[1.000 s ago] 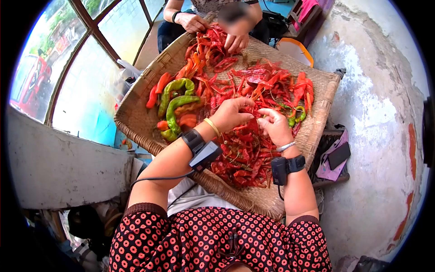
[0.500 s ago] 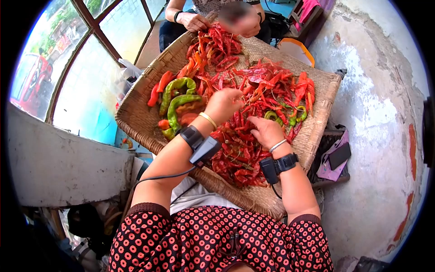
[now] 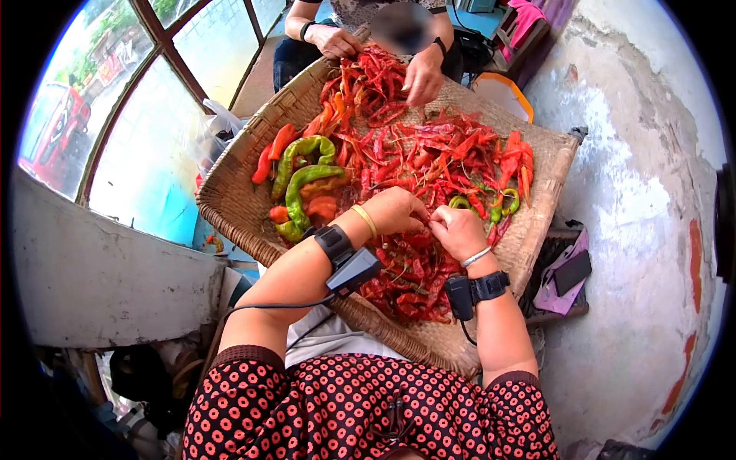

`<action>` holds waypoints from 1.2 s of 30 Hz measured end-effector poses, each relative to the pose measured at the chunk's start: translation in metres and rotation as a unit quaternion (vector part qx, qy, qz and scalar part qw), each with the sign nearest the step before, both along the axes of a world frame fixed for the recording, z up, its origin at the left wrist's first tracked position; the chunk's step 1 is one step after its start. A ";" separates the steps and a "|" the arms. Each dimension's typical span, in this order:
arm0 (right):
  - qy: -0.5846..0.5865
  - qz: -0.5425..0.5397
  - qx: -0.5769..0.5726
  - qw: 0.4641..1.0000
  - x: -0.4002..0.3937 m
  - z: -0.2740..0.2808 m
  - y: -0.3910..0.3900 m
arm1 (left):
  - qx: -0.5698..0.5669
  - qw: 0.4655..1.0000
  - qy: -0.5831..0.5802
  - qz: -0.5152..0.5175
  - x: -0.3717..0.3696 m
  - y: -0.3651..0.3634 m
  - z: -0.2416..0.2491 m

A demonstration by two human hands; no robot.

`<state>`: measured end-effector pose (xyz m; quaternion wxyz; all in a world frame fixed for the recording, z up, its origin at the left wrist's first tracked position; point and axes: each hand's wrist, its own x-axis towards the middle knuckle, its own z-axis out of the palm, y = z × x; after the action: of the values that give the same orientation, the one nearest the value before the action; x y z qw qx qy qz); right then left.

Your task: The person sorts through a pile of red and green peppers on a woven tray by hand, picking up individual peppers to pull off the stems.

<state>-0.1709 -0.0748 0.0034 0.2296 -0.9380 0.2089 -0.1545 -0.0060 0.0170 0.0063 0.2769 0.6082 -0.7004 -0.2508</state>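
A shallow woven basket (image 3: 247, 157) holds a heap of dried red chili peppers (image 3: 414, 272). Over the near part of the heap, my left hand (image 3: 392, 211) and my right hand (image 3: 458, 232) meet, their fingertips pinched close together. Whatever lies between the fingers is hidden or too small to make out. Just right of my right hand are a few curled green chilies (image 3: 510, 201). Large green peppers (image 3: 303, 180) and orange-red peppers (image 3: 322, 205) lie on the basket's left side.
Across the basket, another person's hand (image 3: 424, 77) reaches into the far chilies, and their other hand (image 3: 333, 40) rests at the rim. A phone (image 3: 572, 273) lies on a pink cloth at right. A rough wall (image 3: 629, 230) and window panes (image 3: 134, 146) flank the basket.
My left hand has come back toward me and to the right, meeting my right hand, whose fingers have closed. The other person's hand has lowered onto the far chilies.
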 end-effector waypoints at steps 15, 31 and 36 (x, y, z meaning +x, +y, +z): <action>0.116 0.032 -0.038 0.992 0.000 0.001 0.004 | -0.091 0.936 -0.106 0.322 0.036 0.006 0.015; -0.029 -0.072 0.144 0.987 -0.007 0.004 -0.015 | 0.021 0.999 0.019 -0.028 0.010 -0.003 0.003; -0.020 0.010 0.080 0.997 -0.001 0.008 -0.002 | 0.056 0.978 0.184 0.078 -0.004 -0.006 0.003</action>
<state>-0.1716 -0.0769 0.0119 0.3094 -0.9155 0.2062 -0.1540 -0.0099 0.0113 0.0089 0.3852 0.6190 -0.5724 -0.3752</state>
